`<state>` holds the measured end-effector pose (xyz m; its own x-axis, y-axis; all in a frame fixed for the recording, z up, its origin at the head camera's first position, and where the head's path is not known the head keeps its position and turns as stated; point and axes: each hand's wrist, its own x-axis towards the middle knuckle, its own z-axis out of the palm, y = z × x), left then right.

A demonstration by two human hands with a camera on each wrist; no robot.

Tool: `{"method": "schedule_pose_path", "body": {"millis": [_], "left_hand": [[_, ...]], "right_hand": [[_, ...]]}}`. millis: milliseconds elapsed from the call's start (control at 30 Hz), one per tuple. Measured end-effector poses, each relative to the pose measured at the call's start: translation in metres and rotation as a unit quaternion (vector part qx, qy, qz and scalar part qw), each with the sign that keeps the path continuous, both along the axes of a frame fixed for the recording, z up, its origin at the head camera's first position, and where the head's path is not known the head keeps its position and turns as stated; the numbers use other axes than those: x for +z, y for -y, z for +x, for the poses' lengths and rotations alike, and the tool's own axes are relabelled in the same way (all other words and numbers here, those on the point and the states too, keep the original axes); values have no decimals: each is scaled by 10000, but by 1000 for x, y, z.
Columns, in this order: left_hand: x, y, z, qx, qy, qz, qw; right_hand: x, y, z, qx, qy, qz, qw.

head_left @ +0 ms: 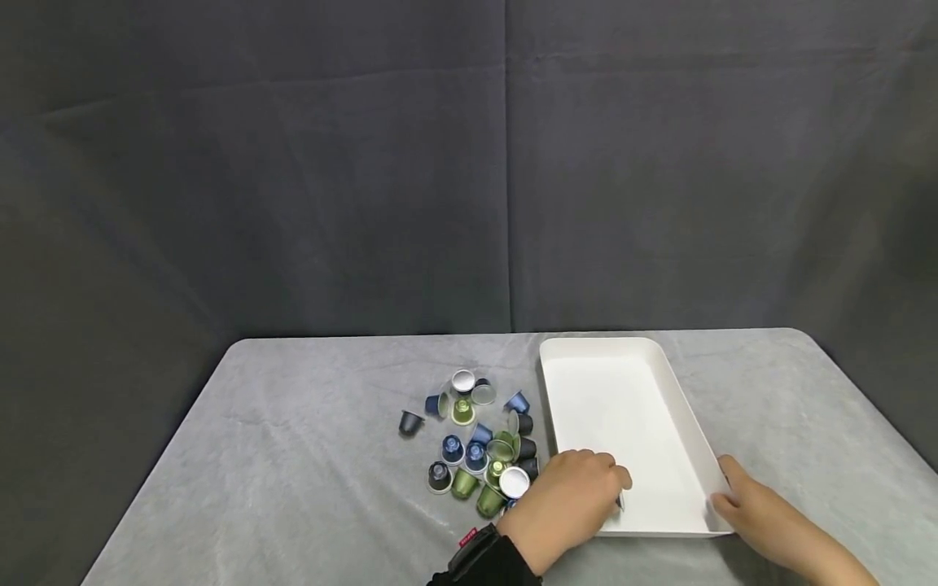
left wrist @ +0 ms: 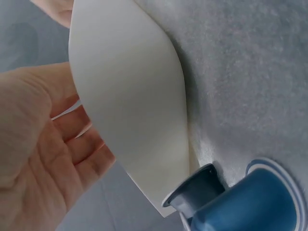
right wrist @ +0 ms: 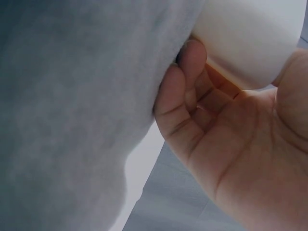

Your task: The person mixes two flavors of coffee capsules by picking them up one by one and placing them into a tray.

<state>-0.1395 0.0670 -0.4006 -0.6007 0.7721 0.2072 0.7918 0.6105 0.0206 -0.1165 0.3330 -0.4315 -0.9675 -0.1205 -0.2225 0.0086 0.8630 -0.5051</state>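
Observation:
A shallow white tray (head_left: 623, 391) lies on the right half of the table. My left hand (head_left: 570, 498) reaches over its front left corner, and its fingertips hold a small dark coffee capsule (head_left: 620, 502) with a pale rim, mostly hidden. From the left wrist, the tray's wall (left wrist: 134, 106) stands in front of the left hand's fingers (left wrist: 89, 149). My right hand (head_left: 765, 521) grips the tray's right front edge, thumb over the rim. In the right wrist view its fingers (right wrist: 175, 96) curl under the tray's outer wall (right wrist: 255, 43).
Several blue, green and black coffee capsules (head_left: 463, 484) lie loosely grouped left of the tray, some upright, some on their sides. Two of them, one black (left wrist: 195, 190) and one blue (left wrist: 250, 204), are close to the tray. A dark curtain (head_left: 366, 203) hangs behind the grey table (head_left: 293, 456).

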Motion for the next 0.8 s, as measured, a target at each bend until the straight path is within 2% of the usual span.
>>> {"method": "schedule_pose_path", "body": {"millis": [133, 233, 400, 600, 800], "left_hand": [[0, 1, -2, 82, 424, -89, 9990], [-2, 2, -3, 81, 540, -115, 9984], [-4, 2, -4, 45, 592, -104, 9982], [-7, 2, -3, 31, 667, -86, 9977], [-2, 9, -2, -57, 497, 82, 9987]], "right_hand": [[0, 0, 0, -24, -41, -75, 10000], [1, 0, 0, -19, -60, -88, 9999], [1, -2, -1, 30, -218, -35, 9998], [3, -1, 0, 9, -134, -120, 9998], [2, 3, 4, 27, -252, -182, 9995]]}}
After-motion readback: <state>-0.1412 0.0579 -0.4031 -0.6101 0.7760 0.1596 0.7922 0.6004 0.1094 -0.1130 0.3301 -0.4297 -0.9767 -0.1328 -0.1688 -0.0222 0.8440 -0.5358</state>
